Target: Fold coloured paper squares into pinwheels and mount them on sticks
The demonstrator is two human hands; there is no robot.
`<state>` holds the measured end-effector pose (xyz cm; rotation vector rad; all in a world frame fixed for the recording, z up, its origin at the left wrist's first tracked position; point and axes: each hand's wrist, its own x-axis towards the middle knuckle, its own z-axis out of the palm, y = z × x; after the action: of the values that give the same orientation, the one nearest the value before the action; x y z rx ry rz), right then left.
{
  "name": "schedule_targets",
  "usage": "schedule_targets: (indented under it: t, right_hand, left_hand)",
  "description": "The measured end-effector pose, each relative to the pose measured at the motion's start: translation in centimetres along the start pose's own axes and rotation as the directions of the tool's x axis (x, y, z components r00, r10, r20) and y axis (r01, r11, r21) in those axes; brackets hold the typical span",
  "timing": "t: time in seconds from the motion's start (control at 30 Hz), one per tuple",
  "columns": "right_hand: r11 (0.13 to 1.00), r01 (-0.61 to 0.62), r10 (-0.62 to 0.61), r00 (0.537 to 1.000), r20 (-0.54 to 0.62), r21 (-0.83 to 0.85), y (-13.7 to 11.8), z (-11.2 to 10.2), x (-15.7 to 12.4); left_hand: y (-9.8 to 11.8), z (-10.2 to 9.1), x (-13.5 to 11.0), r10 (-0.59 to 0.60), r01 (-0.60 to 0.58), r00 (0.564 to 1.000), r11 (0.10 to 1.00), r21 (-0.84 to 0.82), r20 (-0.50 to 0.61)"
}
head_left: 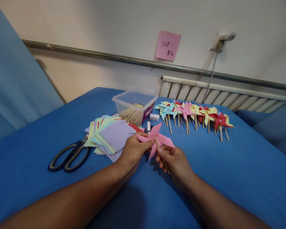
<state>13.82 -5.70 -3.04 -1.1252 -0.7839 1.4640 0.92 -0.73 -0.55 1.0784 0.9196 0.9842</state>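
Note:
A pink paper pinwheel [163, 139] is held between my two hands above the blue cloth, its blades folded and its back turned toward me. My left hand [134, 148] pinches the pinwheel near its centre, thumb on the paper. Thumb and fingers of my right hand [173, 160] are closed around a thin wooden stick [166, 165]. The stick's upper end lies against the middle of the pinwheel; whether it is fastened there I cannot tell. Just left of my left hand lies a pile of coloured paper squares [115, 135].
Dark-handled scissors [70, 156] lie left, blades under the paper. Behind stands a clear plastic box [128, 109] of sticks, with a small white box [154, 117] beside it. Finished pinwheels [186, 110] lie in a row at back right. A radiator [193, 93] and wall bound the table [240, 171].

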Motion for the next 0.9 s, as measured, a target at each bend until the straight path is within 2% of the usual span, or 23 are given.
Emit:
schedule_targets:
  t: [0.33, 0.9]
  right_hand:
    - [0.999, 0.020, -0.019, 1.000, 0.023, -0.041, 0.26, -0.27, 0.02]
    - [0.997, 0.029, -0.033, 0.999, -0.040, -0.077, 0.04, -0.06, -0.19]
  left_hand:
    - [-0.25, -0.17, 0.29, 0.005, -0.001, 0.999, 0.995, 0.098, -0.040]
    - [-0.28, -0.28, 0.22, 0.035, -0.012, 0.993, 0.979, 0.202, -0.114]
